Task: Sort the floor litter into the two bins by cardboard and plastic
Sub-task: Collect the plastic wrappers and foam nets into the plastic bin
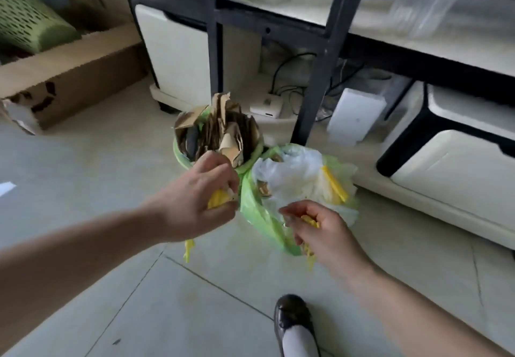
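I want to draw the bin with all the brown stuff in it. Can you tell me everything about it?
The cardboard bin stands on the tiled floor, lined with a thin green bag folded over its rim. It is crammed with torn brown cardboard pieces that stick up well past the top, some bent, with one dark piece among them. It sits to the left of the plastic bin, their green liners touching. The left hand is in front of its near edge.

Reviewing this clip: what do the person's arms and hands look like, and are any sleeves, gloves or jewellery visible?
Both forearms are bare as far as the frame shows, with no sleeve edge in view. The left hand and right hand wear no gloves, and no watch, bracelet or ring is visible. Lower down, one dark glossy shoe over a white sock shows.
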The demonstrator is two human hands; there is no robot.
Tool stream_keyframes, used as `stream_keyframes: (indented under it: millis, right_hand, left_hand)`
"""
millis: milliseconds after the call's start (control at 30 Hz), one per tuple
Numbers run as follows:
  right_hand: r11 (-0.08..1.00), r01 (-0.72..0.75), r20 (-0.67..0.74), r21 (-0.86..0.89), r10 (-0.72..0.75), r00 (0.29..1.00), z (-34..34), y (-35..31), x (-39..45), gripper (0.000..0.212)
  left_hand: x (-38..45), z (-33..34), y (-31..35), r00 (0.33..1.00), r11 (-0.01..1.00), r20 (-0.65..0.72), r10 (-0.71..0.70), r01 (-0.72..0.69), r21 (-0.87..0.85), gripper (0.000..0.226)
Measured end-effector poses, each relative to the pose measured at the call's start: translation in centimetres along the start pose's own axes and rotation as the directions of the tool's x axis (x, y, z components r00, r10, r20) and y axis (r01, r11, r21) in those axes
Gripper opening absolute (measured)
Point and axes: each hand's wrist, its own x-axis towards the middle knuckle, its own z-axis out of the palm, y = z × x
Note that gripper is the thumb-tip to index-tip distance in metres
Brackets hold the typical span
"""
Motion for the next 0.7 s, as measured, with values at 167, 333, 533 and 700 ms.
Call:
stream_keyframes:
  millis: [167, 333, 533, 700]
  right_hand:
    - [0.977, 0.196, -0.252, -0.087, -0.212, 0.944, -4.8, 0.0, 2.7, 0.009]
    - [0.763, 0.364, -0.143, -0.533, -0.506, 0.851, -6.3, 1.3, 7.9, 0.038]
    - [0.43, 0.301, 0.148, -0.851, -0.353, 0.924, -8.6, 4.1, 8.7, 0.069]
    - [0.226, 0.398, 0.323, -0.889, -0.306, 0.895, -9.5, 5.5, 8.2, 0.061]
  left_hand:
    - [8.5, 3.5, 3.7, 0.984, 0.995, -0.147, 0.102, -0.1, 0.022, 0.039]
    - [12.8, 8.9, 2.8, 0.995, 0.993, -0.096, -0.001, 0.012, 0.115, 0.044]
    - [12.6, 9.0, -0.7, 0.975, 0.907, 0.222, 0.028, -0.118, 0.405, 0.078]
    - [12.2, 8.0, -1.6, 0.89, 0.676, 0.395, 0.227, -0.435, 0.594, 0.063]
